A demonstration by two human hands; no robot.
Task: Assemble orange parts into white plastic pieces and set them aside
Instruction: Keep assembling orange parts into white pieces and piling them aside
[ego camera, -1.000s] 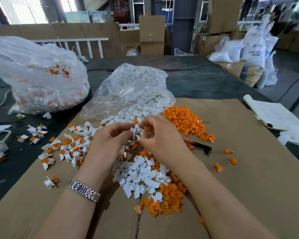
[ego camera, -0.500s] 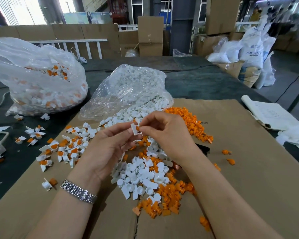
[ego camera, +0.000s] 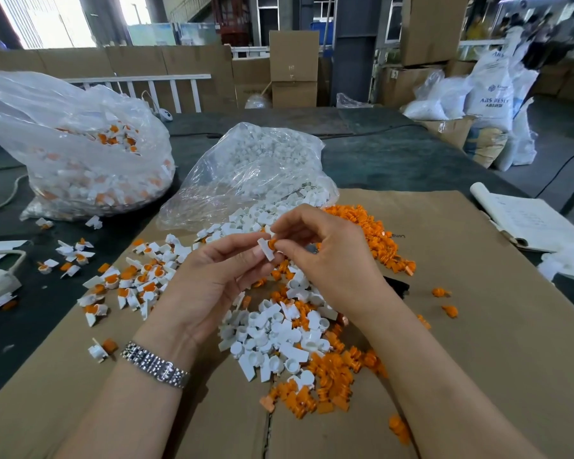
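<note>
Finished bag: a clear plastic bag at far left on the bench holds white pieces with orange already in them.
Set-aside pile: assembled pieces lie scattered just left of the hands, partly on the cardboard sheet.
Left hand: its fingers pinch a white plastic piece and hold it up above the loose pile.
Step in hand: insertion, as I judge it; an orange part sits at the mouth of the white piece.
Right hand: its fingers are closed on that orange part, pressing it toward the white piece.
Seating: I cannot tell whether the orange part is fully home.
Loose stock: white pieces and orange parts lie mixed under the hands; more orange ones are heaped to the right.
Next move: probably a firm push to seat it, then a drop to the left pile.
</note>
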